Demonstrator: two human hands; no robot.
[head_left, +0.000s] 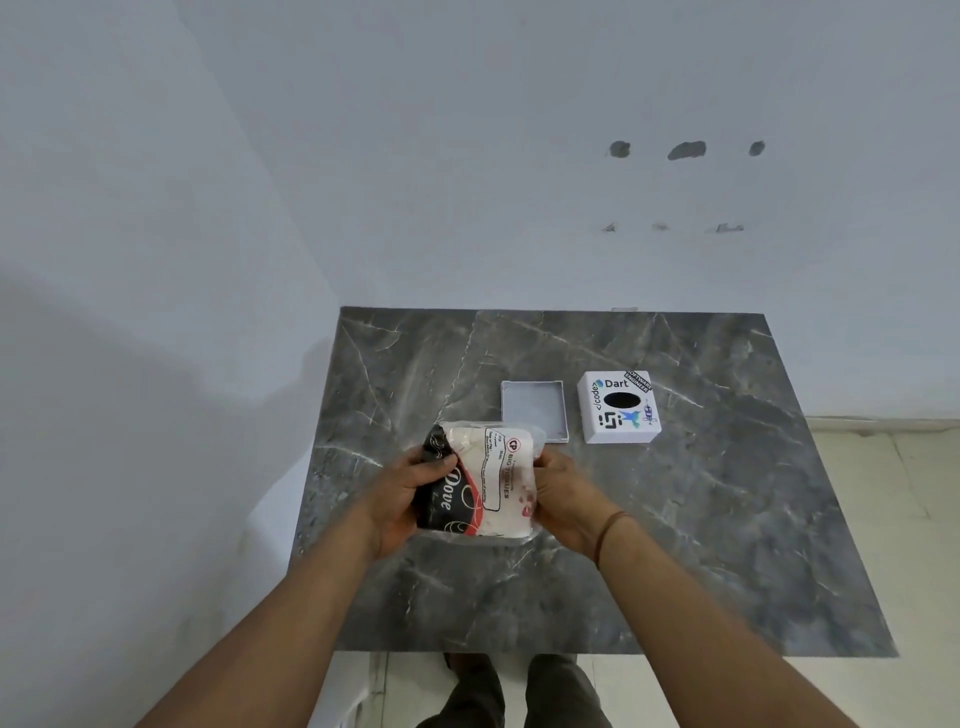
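So, our left grip and right grip clasp the tissue pack over the counter, wrapper seemingly unopened, while the box at one o'clock and tray at twelve wait unfilled.

Our bare left hand reaches in from 7 o'clock, our bare right hand from 5 o'clock; palms face each other, fingers curled in a grip.

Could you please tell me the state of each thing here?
tissue pack: held over the table by both hands.
left hand: grips the pack's black end.
right hand: grips the pack's white end.
white box: on the table, oval hole facing up.
grey tray: on the table, hollow side up, empty.
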